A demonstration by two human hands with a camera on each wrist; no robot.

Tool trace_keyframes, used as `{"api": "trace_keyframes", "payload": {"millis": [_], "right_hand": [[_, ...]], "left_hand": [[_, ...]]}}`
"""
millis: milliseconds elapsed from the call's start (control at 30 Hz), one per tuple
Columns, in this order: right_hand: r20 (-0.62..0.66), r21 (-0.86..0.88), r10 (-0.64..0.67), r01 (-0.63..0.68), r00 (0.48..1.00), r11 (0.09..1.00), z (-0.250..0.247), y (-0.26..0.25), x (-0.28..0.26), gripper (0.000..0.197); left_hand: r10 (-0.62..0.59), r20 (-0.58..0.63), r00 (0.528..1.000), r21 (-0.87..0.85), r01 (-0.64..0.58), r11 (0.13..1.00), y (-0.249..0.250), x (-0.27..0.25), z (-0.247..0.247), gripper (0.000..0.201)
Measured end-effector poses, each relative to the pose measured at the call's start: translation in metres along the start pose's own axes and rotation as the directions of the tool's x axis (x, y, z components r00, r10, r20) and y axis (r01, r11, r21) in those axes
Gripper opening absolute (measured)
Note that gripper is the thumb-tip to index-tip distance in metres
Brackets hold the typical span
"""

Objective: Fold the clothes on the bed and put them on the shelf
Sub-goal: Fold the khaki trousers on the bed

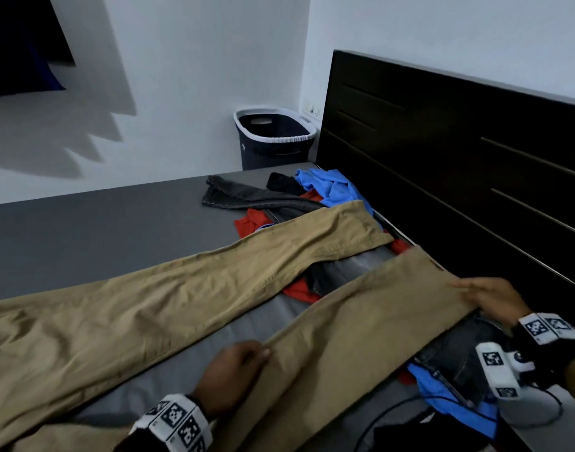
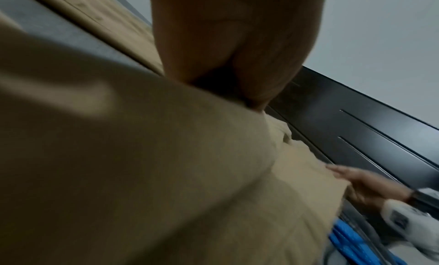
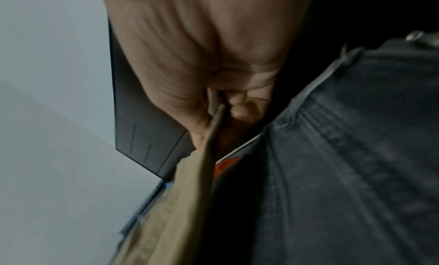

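Observation:
Khaki trousers lie spread across the grey bed, legs pointing toward the headboard. My left hand grips the inner edge of the near trouser leg. My right hand pinches the outer edge of the same leg near its hem, with the fabric edge caught between thumb and fingers. Under the trousers lies a heap of clothes: red garment, blue shirt, dark grey jeans. More dark jeans and blue cloth lie beneath my right wrist.
A dark wooden headboard runs along the right side. A dark laundry basket with a white rim stands on the floor in the corner past the bed. A black cable trails over the bed at the bottom right.

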State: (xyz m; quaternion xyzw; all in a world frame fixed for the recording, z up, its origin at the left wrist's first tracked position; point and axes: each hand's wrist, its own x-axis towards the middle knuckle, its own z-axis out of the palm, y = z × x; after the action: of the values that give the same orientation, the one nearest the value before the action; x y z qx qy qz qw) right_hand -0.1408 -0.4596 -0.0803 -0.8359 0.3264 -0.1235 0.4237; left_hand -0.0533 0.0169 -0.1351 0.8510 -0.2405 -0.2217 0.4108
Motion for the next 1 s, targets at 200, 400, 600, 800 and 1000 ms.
{"api": "trace_keyframes", "payload": {"millis": [200,400,600,800,1000], "right_hand": [[0.044,-0.346,-0.009,0.024,0.999,0.938,0.0,0.015,-0.002,0.035],[0.132,-0.703,-0.283,0.291,0.95,0.649,0.036,-0.024,-0.01,0.04],[0.077,-0.562,0.066,-0.012,0.995,0.827,0.047,-0.016,0.025,0.054],[0.083,-0.507,0.003,0.039,0.997,0.861,0.036,-0.003,0.038,0.02],[-0.106,-0.238,-0.062,0.036,0.992,0.971,-0.006,-0.005,0.041,0.014]], "left_hand": [[-0.106,-0.181,0.978,0.116,0.129,0.985,-0.019,0.015,-0.004,0.022],[-0.038,-0.238,0.971,0.287,0.107,0.952,-0.007,0.029,-0.022,0.026],[-0.196,0.047,0.98,0.165,0.186,0.969,-0.018,0.015,-0.042,0.059],[-0.133,0.298,0.945,-0.104,0.171,0.98,-0.052,-0.003,-0.075,0.069],[-0.078,0.329,0.941,-0.237,0.162,0.958,-0.041,-0.005,-0.076,0.058]]}}
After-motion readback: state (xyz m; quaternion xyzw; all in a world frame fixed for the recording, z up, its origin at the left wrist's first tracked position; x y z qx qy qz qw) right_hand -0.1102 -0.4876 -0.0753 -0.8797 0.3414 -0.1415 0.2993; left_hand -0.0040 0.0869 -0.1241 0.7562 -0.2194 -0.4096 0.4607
